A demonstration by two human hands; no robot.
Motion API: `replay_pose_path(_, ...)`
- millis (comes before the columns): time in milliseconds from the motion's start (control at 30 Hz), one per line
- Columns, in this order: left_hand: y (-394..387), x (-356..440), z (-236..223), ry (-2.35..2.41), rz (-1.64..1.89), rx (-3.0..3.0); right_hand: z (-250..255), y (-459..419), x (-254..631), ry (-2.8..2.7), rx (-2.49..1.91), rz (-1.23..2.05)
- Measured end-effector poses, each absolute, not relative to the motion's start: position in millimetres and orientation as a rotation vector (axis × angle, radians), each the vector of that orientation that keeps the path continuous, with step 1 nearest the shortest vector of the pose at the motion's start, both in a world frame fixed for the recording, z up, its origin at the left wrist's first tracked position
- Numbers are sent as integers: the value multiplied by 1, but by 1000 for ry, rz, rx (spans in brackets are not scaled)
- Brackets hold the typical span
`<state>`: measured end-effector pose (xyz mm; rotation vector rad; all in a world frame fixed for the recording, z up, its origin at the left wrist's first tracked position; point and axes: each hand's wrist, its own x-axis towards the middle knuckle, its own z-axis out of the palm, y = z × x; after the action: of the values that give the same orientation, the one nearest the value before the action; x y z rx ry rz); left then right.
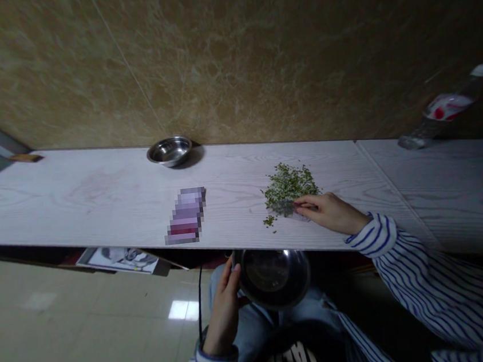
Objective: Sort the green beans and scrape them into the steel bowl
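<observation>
My left hand [226,306] is closed on the left rim of a shiny metal bowl [302,290], which it holds over my lap just below the table's front edge. A pile of small chopped green leaves [287,183] lies on the pale wooden tabletop [235,204], with a few bits strayed toward the edge. At the near side of the pile, my right hand [328,211] pinches something small. A greyish patch shows by the fingertips among the greens, but its kind is unclear.
A second metal bowl [170,152] stands near the wall. Left of the greens lies a blurred-out flat purplish item [186,215]. At the right back stands a clear plastic bottle [445,108] with a red-and-white label. An open drawer or box [122,259] shows under the table.
</observation>
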<state>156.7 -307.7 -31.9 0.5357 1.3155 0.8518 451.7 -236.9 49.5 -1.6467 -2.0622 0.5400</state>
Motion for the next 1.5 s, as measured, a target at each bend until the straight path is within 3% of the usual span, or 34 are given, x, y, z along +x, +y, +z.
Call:
replay_pose_path(1167,-308,155,-29,1330,930,463,39,-250,417,-2100,-1573,527)
replay_pose_path(1500,-311,154,-27,1322,952,463,31,-255,416,-1766,-1746,623)
